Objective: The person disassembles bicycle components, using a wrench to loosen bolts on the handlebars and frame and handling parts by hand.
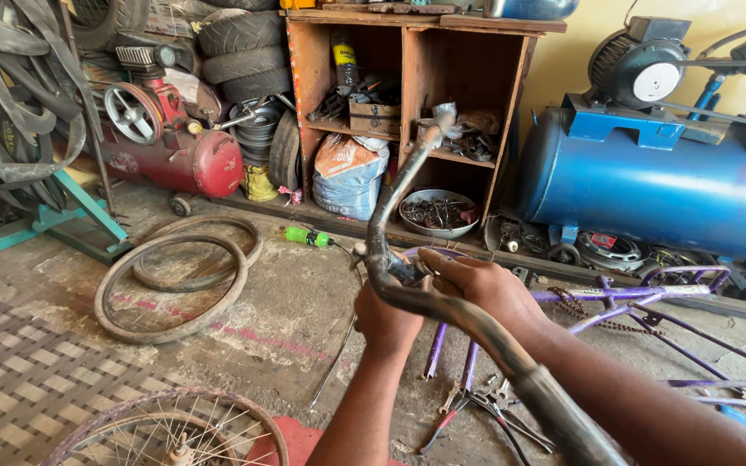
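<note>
**Both hands gripping a bent handlebar**

The right hand (477, 289) and left hand (386, 321) are both closing tightly around a dark, worn bicycle handlebar (407, 185) at centre frame, its far end rising toward the wooden shelf (407, 52). A blue compressor tank (649, 181) is filling the right side. A purple bicycle frame (632, 302) is lying beneath the hands, loose tyres (174, 285) at left, pliers (477, 406) below.

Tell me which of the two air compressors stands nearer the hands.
The blue compressor, right of the wooden shelf; the red one sits farther off at left, beside the stacked tyres.
</note>
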